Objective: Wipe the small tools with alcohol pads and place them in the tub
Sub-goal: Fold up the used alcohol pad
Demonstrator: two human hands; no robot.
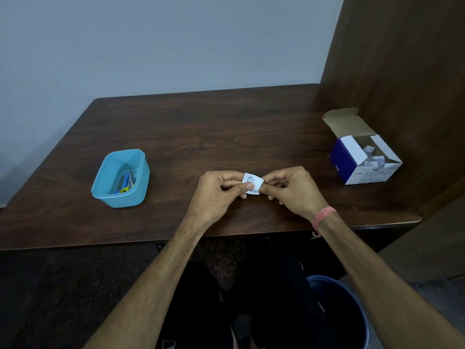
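A sealed alcohol pad packet is pinched between left hand and right hand, mid-frame; tools already lie in the tub, so wiping appears partly done.

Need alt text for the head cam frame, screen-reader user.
Both hands, left hand and right hand, pinch a small white alcohol pad packet over a dark wooden table. A blue tub holding small tools sits left; an open pad box sits right.
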